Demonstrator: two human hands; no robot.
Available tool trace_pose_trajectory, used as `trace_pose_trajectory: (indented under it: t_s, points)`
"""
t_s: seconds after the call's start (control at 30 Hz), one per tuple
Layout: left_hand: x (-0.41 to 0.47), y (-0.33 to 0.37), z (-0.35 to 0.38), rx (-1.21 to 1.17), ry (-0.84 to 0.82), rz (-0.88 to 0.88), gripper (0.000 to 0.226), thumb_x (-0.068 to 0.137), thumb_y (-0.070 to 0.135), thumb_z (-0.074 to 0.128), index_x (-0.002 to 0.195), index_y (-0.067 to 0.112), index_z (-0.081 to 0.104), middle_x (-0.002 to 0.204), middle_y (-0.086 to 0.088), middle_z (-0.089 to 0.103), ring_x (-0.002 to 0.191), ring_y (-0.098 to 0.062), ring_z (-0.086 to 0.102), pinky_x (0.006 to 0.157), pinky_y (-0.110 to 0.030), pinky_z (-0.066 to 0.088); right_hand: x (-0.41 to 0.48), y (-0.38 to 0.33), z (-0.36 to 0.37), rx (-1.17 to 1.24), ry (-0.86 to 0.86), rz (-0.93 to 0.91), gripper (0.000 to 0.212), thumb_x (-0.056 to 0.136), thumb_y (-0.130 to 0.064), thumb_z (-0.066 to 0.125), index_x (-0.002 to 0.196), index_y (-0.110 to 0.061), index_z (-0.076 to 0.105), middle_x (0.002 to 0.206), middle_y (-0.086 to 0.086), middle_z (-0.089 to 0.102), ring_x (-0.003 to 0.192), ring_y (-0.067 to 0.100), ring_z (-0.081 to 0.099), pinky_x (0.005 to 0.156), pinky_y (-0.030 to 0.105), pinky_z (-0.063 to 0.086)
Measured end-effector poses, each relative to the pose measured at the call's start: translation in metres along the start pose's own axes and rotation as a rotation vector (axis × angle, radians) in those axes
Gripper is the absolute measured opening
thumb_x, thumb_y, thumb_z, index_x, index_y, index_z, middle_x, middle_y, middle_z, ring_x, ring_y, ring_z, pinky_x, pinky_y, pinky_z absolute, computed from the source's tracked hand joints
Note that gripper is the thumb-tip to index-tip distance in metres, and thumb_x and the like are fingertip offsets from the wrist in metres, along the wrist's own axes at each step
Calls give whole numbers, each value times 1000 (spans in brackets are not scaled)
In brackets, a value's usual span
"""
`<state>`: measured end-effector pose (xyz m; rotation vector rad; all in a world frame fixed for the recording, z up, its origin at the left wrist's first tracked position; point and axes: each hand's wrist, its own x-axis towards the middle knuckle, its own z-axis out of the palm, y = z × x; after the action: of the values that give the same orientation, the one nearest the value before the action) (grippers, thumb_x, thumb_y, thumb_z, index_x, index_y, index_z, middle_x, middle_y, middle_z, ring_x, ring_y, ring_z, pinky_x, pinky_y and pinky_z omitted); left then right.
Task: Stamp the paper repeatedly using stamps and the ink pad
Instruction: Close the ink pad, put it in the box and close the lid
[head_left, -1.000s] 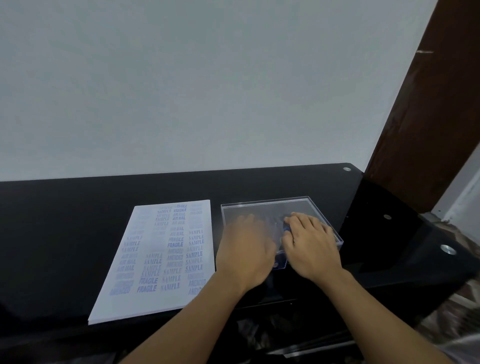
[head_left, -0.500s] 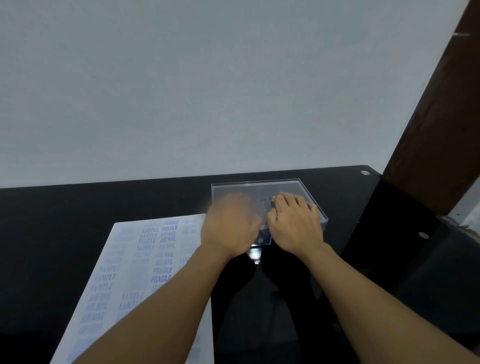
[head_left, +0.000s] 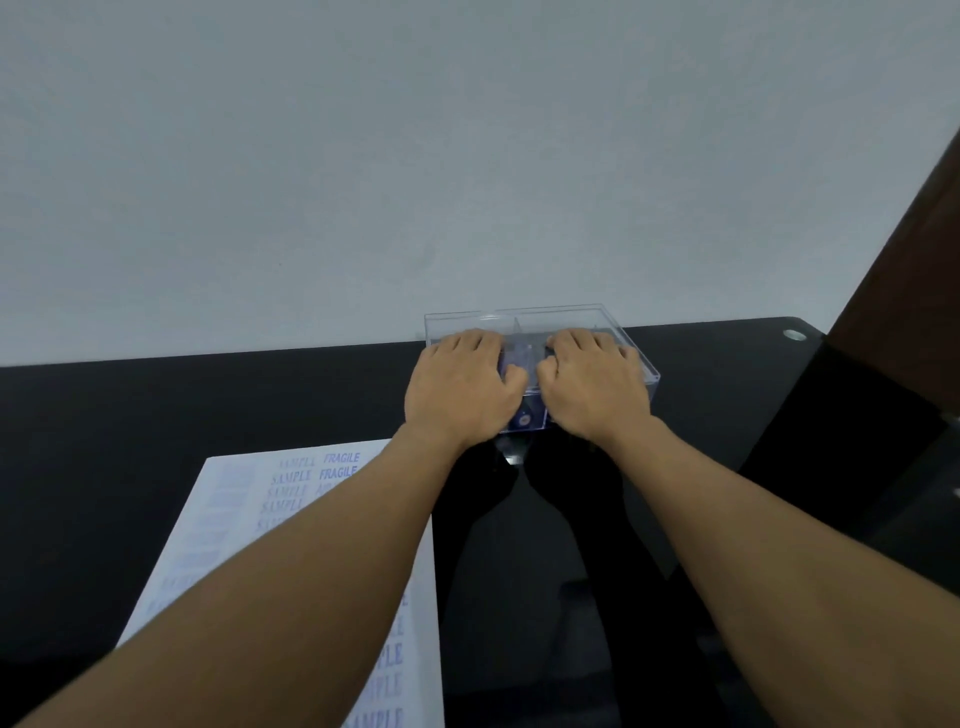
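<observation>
Left hand (head_left: 462, 387) released, flat on clear box (head_left: 566, 318) | right hand (head_left: 592, 387) flat beside it | stamped paper (head_left: 228, 519) near-left of box

Plain pale wall (head_left: 415, 156) behind a glossy black table (head_left: 156, 405), dark brown panel (head_left: 914, 249) at right.

Looks like a plain home or small office room to me: glossy black glass bench (head_left: 208, 405) against a bare pale wall (head_left: 363, 156), dark brown wood panel (head_left: 924, 249) at the right edge.
</observation>
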<state>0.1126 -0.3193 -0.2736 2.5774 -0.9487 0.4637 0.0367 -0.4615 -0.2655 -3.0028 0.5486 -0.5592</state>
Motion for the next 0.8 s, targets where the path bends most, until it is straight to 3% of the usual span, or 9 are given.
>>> trace_pose_trajectory:
  t_s: [0.33,0.57,0.67,0.8]
  points:
    - [1,0,-4,-4,-42,14,39,95,41,38,119,16,58,124,-2,62,111,-21,54,95,-37,41,2,1,2,17,6,-7,40,100,-32,35,129,-16,58,136,4,53,122,26,46,99,42,34]
    - [8,4,-28,-109,-260,-20,34,96,33,40,116,12,57,123,-6,60,116,-26,51,101,-41,40,0,-2,-12,60,-146,27,46,104,-34,27,140,-15,50,146,10,45,133,30,40,111,47,29]
    - [2,3,-53,-129,-241,-2,41,96,29,42,130,9,54,138,-6,54,129,-25,45,108,-43,37,-11,-9,-21,131,-185,49,51,105,-35,25,148,-14,42,155,7,40,142,27,34,119,48,20]
    - [-21,-2,-94,-143,-261,-13,50,97,30,42,144,14,43,153,-2,40,140,-21,35,114,-42,33,-38,-22,-39,251,-88,67,49,104,-31,32,143,-6,47,148,15,48,136,32,41,116,47,28]
